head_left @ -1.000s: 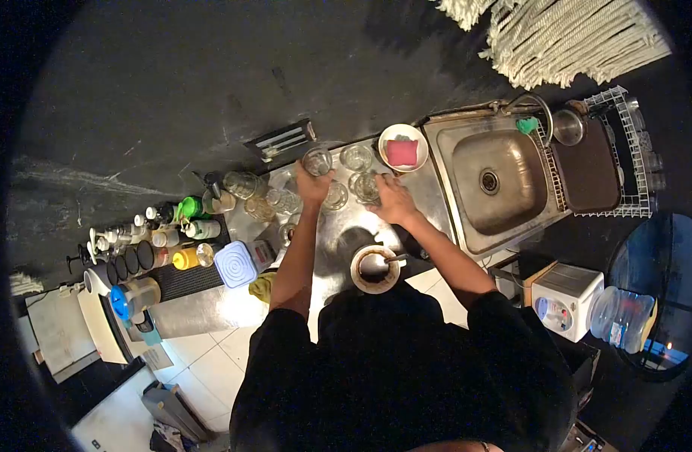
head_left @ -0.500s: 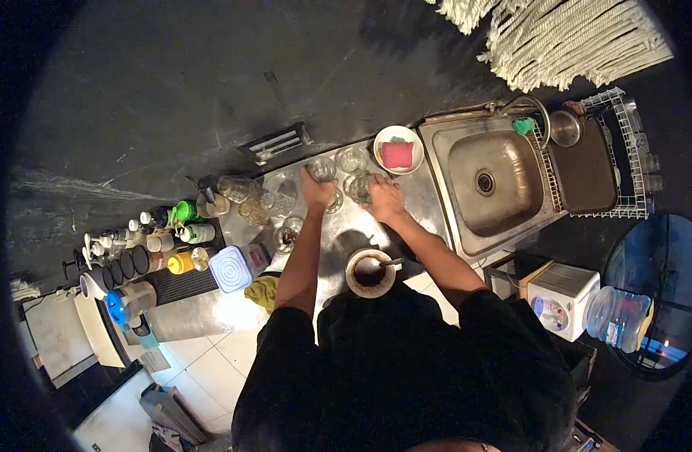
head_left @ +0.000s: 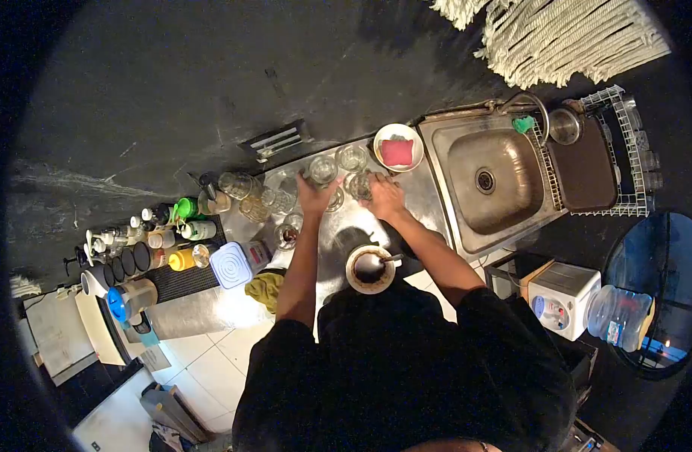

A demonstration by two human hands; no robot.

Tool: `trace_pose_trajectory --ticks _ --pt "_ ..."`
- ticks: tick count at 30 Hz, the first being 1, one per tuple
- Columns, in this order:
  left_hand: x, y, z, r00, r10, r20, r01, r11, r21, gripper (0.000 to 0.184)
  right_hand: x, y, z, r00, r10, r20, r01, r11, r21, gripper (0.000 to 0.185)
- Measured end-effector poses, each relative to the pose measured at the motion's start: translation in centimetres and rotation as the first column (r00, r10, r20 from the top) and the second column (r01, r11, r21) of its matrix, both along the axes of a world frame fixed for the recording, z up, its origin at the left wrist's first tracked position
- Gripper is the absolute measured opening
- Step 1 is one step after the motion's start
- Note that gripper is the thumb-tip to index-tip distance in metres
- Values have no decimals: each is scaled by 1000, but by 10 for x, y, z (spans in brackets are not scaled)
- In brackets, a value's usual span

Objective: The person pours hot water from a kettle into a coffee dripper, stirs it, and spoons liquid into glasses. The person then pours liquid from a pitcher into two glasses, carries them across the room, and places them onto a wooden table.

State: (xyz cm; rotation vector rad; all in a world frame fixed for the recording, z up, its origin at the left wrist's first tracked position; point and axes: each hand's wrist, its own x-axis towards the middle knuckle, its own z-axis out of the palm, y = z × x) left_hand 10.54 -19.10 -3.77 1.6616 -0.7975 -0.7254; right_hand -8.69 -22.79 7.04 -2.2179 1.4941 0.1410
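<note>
My left hand [head_left: 314, 200] is curled around a clear glass [head_left: 323, 169] near the back of the steel counter. Just to the right, my right hand [head_left: 384, 197] grips another clear glass [head_left: 357, 185], its fingers over the side. Behind and between them stands a further glass [head_left: 352, 157], and one more glass [head_left: 335, 200] shows partly beside my left wrist. Close to my body, a white bowl [head_left: 355, 285] holds dark liquid and a spoon [head_left: 392, 258].
Right of the glasses are a white bowl with a red sponge [head_left: 397, 153] and a steel sink [head_left: 455, 177]. To the left stand several glasses [head_left: 253, 209], a lidded container [head_left: 231, 266], a green cloth [head_left: 265, 288] and bottles [head_left: 182, 261]. A dish rack [head_left: 634, 154] sits beyond the sink.
My left hand has drawn back slightly toward me, its thumb and fingers a little wider around the glass. My right hand stays almost where it was.
</note>
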Motion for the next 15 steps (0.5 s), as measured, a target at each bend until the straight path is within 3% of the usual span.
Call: trace_pose_trajectory --ticks 1,3,5,7,8,9,12,15 --pt "-4 9 13 1000 1 3 -1 1000 -1 107 0 0 0 1000 -6 -3 6 1000 14 85" --pt "-15 33 35 985 120 124 -143 970 195 99 0 1 -1 1000 -2 -1 2 1000 5 85" --pt "-24 50 27 987 155 52 -161 973 164 89 0 1 -3 1000 5 -1 -5 1000 -3 86" --pt "-35 57 23 960 216 -177 -176 960 217 80 0 1 -3 1000 12 -1 -12 1000 -8 87" --pt "-42 55 20 952 211 -223 -192 976 104 62 0 1 -3 1000 16 -2 -16 1000 -10 87" --pt "-42 54 8 951 214 -225 -196 975 101 62 0 1 -1 1000 19 -8 -19 1000 -13 87" --pt "-46 50 6 970 220 -103 -205 968 142 37 0 1 1 999 26 -26 -26 999 -20 86" --pt "-49 50 22 981 185 -61 -179 979 99 37 -2 3 1 1000 19 -21 -19 1000 -20 84"
